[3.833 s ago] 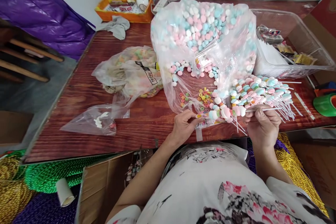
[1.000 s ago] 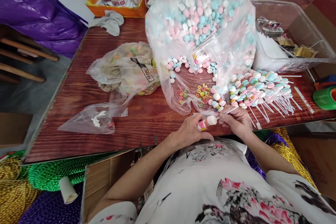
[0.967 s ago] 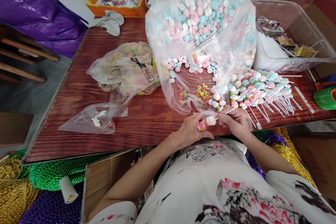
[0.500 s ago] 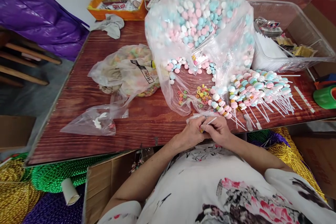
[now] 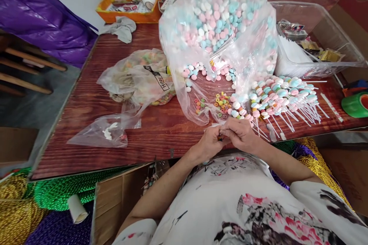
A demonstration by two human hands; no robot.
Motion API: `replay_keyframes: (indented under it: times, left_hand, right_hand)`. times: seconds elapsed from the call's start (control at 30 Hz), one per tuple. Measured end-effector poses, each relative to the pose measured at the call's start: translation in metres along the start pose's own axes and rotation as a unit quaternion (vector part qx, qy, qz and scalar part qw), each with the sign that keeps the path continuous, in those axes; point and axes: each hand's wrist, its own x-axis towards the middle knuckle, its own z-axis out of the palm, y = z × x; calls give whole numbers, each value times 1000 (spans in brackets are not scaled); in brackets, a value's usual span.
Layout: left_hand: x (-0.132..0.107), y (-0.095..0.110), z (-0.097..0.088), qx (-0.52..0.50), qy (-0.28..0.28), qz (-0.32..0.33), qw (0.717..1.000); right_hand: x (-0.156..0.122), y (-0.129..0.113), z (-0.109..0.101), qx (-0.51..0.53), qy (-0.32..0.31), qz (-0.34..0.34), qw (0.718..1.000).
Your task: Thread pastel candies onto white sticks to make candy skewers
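Observation:
Close to the front table edge, my left hand (image 5: 212, 142) and my right hand (image 5: 239, 133) meet, fingers curled together. Both are closed around something small; only a dark and yellowish bit shows between them. A thin white stick showed in my right hand a moment ago; my fingers now cover it. Just beyond lie small coloured candy rings (image 5: 222, 102) and loose pastel candies (image 5: 198, 69) at the mouth of a big clear bag (image 5: 169, 51). To the right of my hands is a pile of candy skewers (image 5: 283, 97) on white sticks.
A smaller bag (image 5: 138, 78) and a flat clear bag (image 5: 97, 132) lie left. At the back are an orange basket (image 5: 110, 18) and a grey cloth (image 5: 125, 28). A clear plastic bin (image 5: 319, 69) and green tape roll (image 5: 353, 106) stand right. Shiny bead strands (image 5: 63, 191) hang below the edge.
My right hand has rolled over and risen slightly, its knuckles now on top. The white stick that showed between its fingers is hidden. My left hand stays against it.

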Motion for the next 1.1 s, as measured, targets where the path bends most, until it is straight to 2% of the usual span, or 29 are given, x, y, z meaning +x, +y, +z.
replay_keyframes:
  times: [0.1, 0.23, 0.3, 0.4, 0.47, 0.5, 0.67, 0.73, 0.87, 0.93, 1.0, 1.1]
  left_hand:
    - [-1, 2, -8, -85, 11, -46, 995]
    - [-10, 3, -42, -215, -60, -110, 969]
    - [-14, 3, -56, -248, -99, -126, 955]
    - [-15, 2, -57, -252, -184, -166, 935]
    - [-16, 1, -47, -266, -199, -181, 926]
    - [-16, 0, -41, -276, -182, -183, 926]
    - [-19, -6, -18, -324, -15, -188, 927]
    - [-19, -9, -15, -333, 49, -187, 923]
    - [-19, -11, -18, -292, 176, -144, 929]
    - [-21, -12, -18, -274, 197, -124, 933]
    - [-24, -14, -16, -276, 192, -119, 934]
    - [-28, -18, -14, -286, 194, -120, 931]
  right_hand:
    - [-1, 5, 6, 18, 34, -5, 999]
    - [1, 12, -3, 149, 86, 45, 984]
    - [3, 15, -8, 207, 93, 68, 971]
    - [6, 17, -9, 226, 80, 56, 969]
    - [8, 19, -4, 213, 87, 38, 972]
    - [9, 20, -1, 202, 93, 29, 974]
    - [11, 25, 19, 155, 80, 14, 985]
    - [7, 24, 26, 167, 82, 51, 981]
    - [-6, 19, 41, 227, 122, 157, 953]
    - [-10, 18, 48, 204, 132, 179, 953]
    - [-8, 17, 51, 196, 149, 190, 950]
    - [-2, 13, 50, 235, 142, 218, 937]
